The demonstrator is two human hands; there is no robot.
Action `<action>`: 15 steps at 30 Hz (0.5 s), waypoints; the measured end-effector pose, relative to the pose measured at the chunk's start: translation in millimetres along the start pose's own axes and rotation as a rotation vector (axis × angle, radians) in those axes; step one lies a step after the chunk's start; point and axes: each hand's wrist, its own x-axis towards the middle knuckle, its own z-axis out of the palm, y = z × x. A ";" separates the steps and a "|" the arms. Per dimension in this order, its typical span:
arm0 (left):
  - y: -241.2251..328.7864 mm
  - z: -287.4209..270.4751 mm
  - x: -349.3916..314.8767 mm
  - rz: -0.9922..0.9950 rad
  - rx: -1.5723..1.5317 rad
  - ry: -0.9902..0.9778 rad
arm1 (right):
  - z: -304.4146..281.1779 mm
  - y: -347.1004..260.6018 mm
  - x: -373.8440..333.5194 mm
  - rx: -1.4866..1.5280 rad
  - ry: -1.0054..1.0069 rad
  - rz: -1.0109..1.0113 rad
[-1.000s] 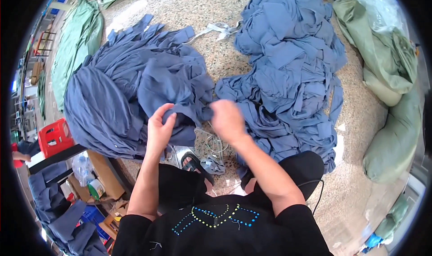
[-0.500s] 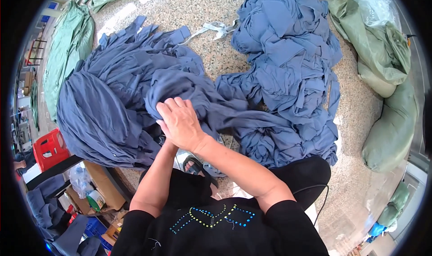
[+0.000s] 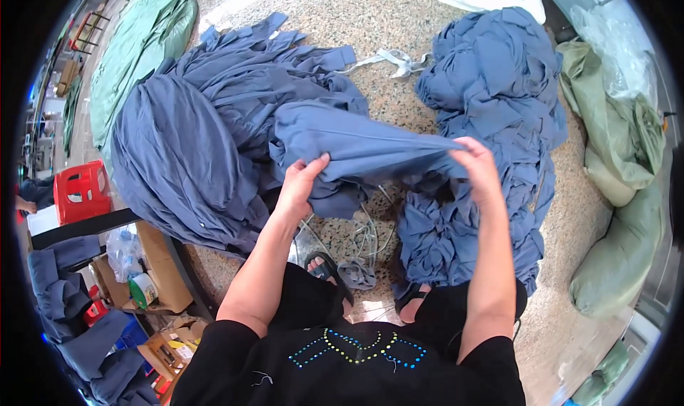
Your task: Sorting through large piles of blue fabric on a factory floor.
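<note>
A blue-grey cloth piece [image 3: 363, 139] is stretched between my two hands, low over the floor. My left hand [image 3: 301, 183] pinches its near left edge, thumb on top. At the cloth's right end, my right hand [image 3: 479, 165] grips a gathered corner, its fingers slightly blurred. Left of the cloth lies a big heap of the same blue-grey fabric [image 3: 178, 142], bundled in long folds. To the right stands a second, more crumpled fabric heap [image 3: 491, 85], partly beneath my right hand and forearm.
White fabric ties [image 3: 399, 60] lie on the speckled floor [image 3: 392, 110] between the heaps. Green sacks [image 3: 620, 249] line the right side, and green cloth [image 3: 142, 49] lies far left. A red plastic stool [image 3: 82, 192] and a shelf with cardboard boxes [image 3: 160, 263] stand at left.
My hands were together over the fabric and are now apart. The right hand has moved right, pulling the cloth taut. The whole view has shifted slightly.
</note>
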 end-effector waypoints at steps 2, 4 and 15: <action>-4.8 -8.8 7.2 0.154 0.135 -0.085 | -19.1 -34.0 -0.8 0.073 0.042 0.063; -4.3 -5.3 5.4 0.292 0.186 -0.170 | -33.4 -52.6 3.2 0.088 0.061 0.061; 19.2 7.1 4.0 -0.071 -0.394 -0.209 | 8.4 -110.9 -9.7 0.103 -0.055 -0.134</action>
